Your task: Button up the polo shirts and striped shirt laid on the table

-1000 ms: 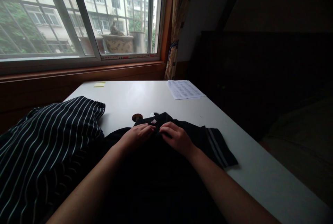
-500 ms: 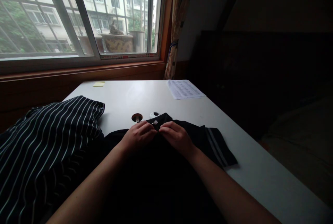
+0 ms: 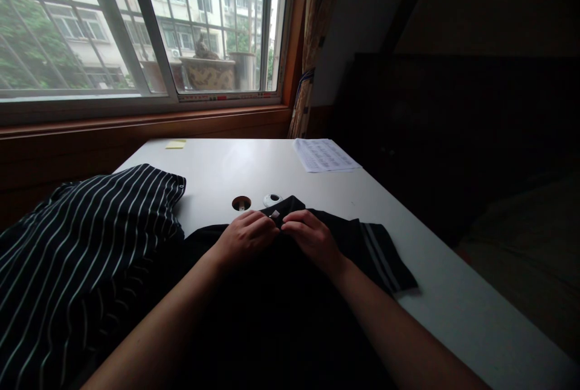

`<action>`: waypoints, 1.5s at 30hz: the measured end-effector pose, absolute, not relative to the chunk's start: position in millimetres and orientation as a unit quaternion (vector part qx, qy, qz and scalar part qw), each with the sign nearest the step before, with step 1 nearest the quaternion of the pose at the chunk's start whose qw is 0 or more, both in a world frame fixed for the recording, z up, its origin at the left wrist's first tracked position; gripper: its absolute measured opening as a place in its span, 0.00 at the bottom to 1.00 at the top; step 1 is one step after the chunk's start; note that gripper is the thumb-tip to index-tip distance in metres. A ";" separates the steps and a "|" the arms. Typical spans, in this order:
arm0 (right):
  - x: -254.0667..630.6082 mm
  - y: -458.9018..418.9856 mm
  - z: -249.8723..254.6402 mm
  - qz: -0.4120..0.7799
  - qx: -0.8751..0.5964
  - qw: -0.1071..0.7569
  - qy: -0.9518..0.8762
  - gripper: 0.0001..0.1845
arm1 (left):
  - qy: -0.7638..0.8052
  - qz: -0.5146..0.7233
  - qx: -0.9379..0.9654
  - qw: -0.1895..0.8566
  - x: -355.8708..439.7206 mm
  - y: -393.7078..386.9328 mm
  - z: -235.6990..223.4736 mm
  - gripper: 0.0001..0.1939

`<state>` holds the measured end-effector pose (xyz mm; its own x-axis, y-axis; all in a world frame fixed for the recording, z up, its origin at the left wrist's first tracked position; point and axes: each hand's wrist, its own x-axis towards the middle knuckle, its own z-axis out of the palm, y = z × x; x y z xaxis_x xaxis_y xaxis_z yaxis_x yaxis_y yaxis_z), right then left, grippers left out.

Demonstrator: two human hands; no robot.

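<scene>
A dark shirt lies spread on the white table, its collar end away from me. Two grey stripes run round the short sleeve on the right. My left hand and my right hand meet at the neck opening, both with curled fingers pinching the fabric. Just beyond the fingertips a small white label shows inside the collar. The dark cloth hides whatever detail lies between my fingertips.
To the left, a black-and-white striped garment is heaped over the table edge. Printed sheets and a yellow sticky note lie at the back. A round cable hole and its white cover sit beyond the collar.
The view has shifted slightly, so everything appears a little to the right. Both hands stay at the shirt's neck, with a slight change in the right fingers.
</scene>
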<state>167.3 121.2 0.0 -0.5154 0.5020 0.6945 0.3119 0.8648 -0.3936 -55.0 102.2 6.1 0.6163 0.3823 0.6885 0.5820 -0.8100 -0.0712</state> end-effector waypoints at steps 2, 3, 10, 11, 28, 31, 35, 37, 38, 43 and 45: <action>166.9 121.1 -0.2 0.113 -0.235 0.426 -0.867 0.09 | -0.268 -0.338 -0.890 0.145 -55.6 102.8 5.7 0.04; 166.5 121.2 -0.7 0.116 -0.234 0.424 -0.867 0.09 | -0.266 -0.336 -0.892 0.145 -55.9 103.1 5.2 0.04; 163.3 126.5 -7.9 0.148 -0.296 0.461 -0.823 0.09 | -0.294 -0.333 -0.889 0.108 -56.5 107.2 -0.3 0.06; 163.0 127.4 -8.9 0.148 -0.312 0.469 -0.813 0.11 | -0.295 -0.339 -0.889 0.087 -56.5 107.9 -1.0 0.07; 158.8 130.5 -13.0 0.231 -0.380 0.384 -0.809 0.04 | -0.363 -0.423 -0.788 -0.262 -59.2 123.1 -22.6 0.04; 158.9 130.1 -13.3 0.235 -0.373 0.383 -0.812 0.04 | -0.332 -0.421 -0.790 -0.296 -64.0 125.3 -21.1 0.06; 159.3 129.9 -14.2 0.234 -0.367 0.378 -0.817 0.04 | -0.308 -0.408 -0.796 -0.326 -67.3 126.4 -17.9 0.07; 159.6 130.4 -14.9 0.232 -0.363 0.375 -0.821 0.04 | -0.316 -0.403 -0.796 -0.323 -67.5 126.9 -17.7 0.07; 159.7 130.7 -15.2 0.231 -0.361 0.373 -0.823 0.04 | -0.322 -0.400 -0.797 -0.318 -67.3 127.2 -18.0 0.07; 159.9 131.7 -15.6 0.231 -0.357 0.366 -0.828 0.04 | -0.340 -0.392 -0.809 -0.278 -64.8 128.7 -23.2 0.05; 159.5 131.6 -14.8 0.230 -0.356 0.367 -0.828 0.04 | -0.341 -0.395 -0.809 -0.268 -63.4 129.4 -26.3 0.05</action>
<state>159.5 131.6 -14.8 -0.4776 0.7579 0.4444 0.4209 0.6414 -0.6414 -63.4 129.4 -26.3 0.4543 0.7645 0.4572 0.3404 -0.6233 0.7040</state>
